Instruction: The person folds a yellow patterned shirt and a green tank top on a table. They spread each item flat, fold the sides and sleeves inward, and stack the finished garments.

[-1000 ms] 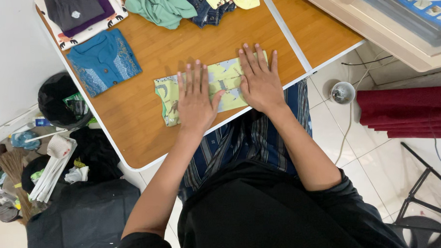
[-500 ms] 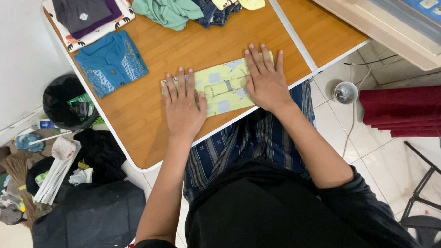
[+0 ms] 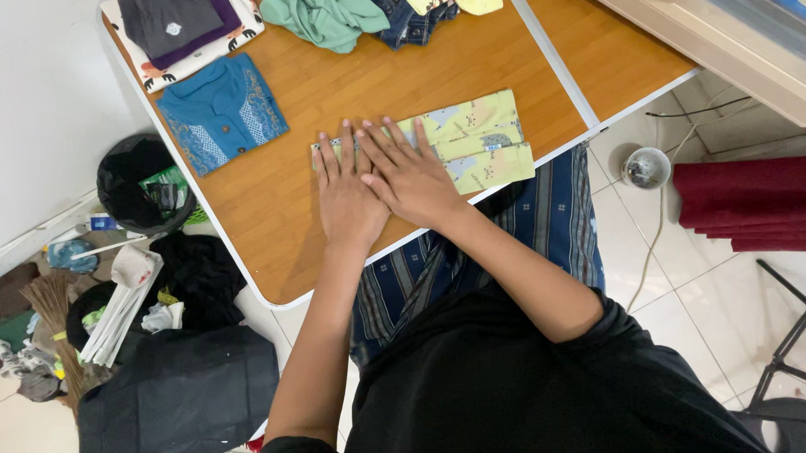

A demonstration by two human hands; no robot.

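From the head camera, the right hand (image 3: 410, 177) is lying much further left than half a second ago, when it was pressing the right end of the yellow-green printed garment (image 3: 472, 144); it is now sitting beside the left hand (image 3: 348, 197), its thumb side overlapping that hand's fingers. The garment's right half, covered before, is showing bare and folded into a narrow band with a second flap along the table edge. The left hand is staying roughly where it was, on the garment's left end.

Both hands are lying flat, palms down, fingers stretched and slightly spread, gripping nothing. The garment is running out from under their fingertips to the right, near the front edge of the table (image 3: 269, 222).

The garment is looking like thin soft cloth with small animal prints. The table is showing a wood-grain top with a pale rim and a pale seam across it. Further back, a blue embroidered shirt (image 3: 220, 112) is lying folded, a dark folded stack (image 3: 177, 24) is resting on a patterned cloth, and a green crumpled garment (image 3: 324, 15) is lying next to denim.
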